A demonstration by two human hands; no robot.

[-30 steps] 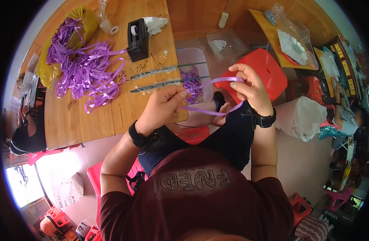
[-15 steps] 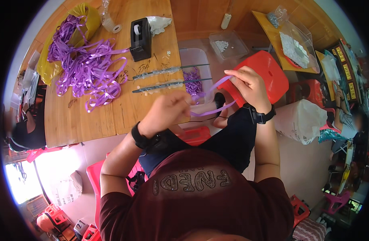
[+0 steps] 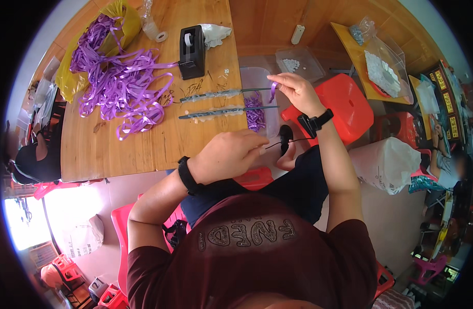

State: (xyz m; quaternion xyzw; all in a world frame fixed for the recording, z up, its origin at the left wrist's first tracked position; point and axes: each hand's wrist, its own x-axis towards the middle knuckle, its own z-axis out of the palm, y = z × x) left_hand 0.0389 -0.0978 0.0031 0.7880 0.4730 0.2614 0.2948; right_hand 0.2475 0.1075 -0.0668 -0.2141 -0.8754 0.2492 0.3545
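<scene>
Between thumb and fingers, my right hand [image 3: 297,93] pinches a short purple ribbon [image 3: 273,92], which hangs at the tip of the farther dark rod [image 3: 257,90]. My left hand [image 3: 228,155] is closed in front of the table edge, fingertips together; what they hold, if anything, is too small to tell. The nearer dark rod [image 3: 262,108] runs parallel to the first. Both are taped to the tabletop and jut past its edge over a clear bin [image 3: 256,76] with cut purple ribbon pieces [image 3: 255,114] inside.
A heap of purple ribbon [image 3: 120,82] spills from a yellow bag [image 3: 128,26] onto the wooden table [image 3: 128,157]. A black tape dispenser [image 3: 192,56] stands behind the rods. To the right are a red stool [image 3: 344,108] and a white sack [image 3: 385,165].
The long ribbon loop stretched between my hands is gone; a short ribbon now shows at my right hand. That hand moved left and farther away, while my left hand came lower.
</scene>
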